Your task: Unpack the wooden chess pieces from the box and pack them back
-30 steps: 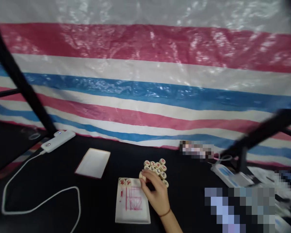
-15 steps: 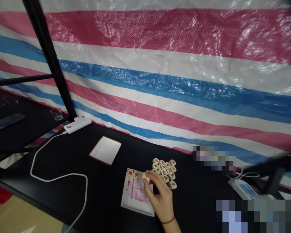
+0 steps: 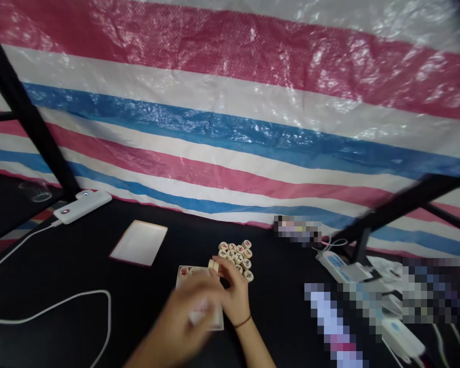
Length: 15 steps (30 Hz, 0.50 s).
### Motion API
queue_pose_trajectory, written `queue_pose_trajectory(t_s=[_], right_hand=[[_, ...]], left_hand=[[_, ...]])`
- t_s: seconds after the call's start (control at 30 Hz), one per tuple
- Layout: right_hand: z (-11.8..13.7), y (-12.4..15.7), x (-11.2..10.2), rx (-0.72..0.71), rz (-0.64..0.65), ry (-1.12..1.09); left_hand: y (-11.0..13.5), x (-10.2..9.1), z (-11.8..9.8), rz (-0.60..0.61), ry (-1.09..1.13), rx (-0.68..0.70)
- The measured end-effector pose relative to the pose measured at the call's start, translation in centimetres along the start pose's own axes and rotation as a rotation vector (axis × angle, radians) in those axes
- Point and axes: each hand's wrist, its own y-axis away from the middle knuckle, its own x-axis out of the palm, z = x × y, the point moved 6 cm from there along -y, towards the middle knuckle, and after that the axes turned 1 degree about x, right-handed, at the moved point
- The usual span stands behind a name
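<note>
My right hand (image 3: 234, 295) pinches Chinese chess pieces (image 3: 213, 265), two by the look of it, at the far right edge of a shallow white box (image 3: 219, 325). Blurred by motion, my left hand (image 3: 187, 314) hovers over that box and hides much of it; its fingers are too smeared to read. A piece with a red character (image 3: 183, 271) lies in the box's far left corner, with another partly hidden beside it. Just beyond my right hand, several round cream pieces (image 3: 238, 257) with red or dark characters sit close together on the black table.
A white-lined box lid (image 3: 140, 243) lies to the left. Farther left are a white power strip (image 3: 82, 207) with its cable (image 3: 109, 317) and a clear cup (image 3: 40, 191). More power strips (image 3: 402, 337) and pixelated items lie right. Striped sheeting (image 3: 214, 153) hangs behind.
My left hand has come into view over the box. My right hand still pinches pieces near the box's far edge. The view has swung to the right.
</note>
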Motion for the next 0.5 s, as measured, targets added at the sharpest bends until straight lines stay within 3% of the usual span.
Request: queue_pose_trajectory(t_s=[0.07,0.17,0.33,0.5], right_hand=[[-0.9,-0.1,-0.1,0.099,-0.003,-0.111],[-1.9,-0.2,0.3,0.211,0.028,-0.257],[-2.8,0.0,1.0,0.308,0.059,-0.374],[-3.1,-0.1,0.9,0.333,0.053,-0.406]], left_hand=[[-3.6,-0.9,0.6,0.007,-0.051,0.007],[-6.3,-0.8,0.8,0.092,-0.146,0.048],[-6.8,0.3,1.1,0.167,-0.180,0.013],[-7.0,0.3,1.5,0.139,-0.254,0.066]])
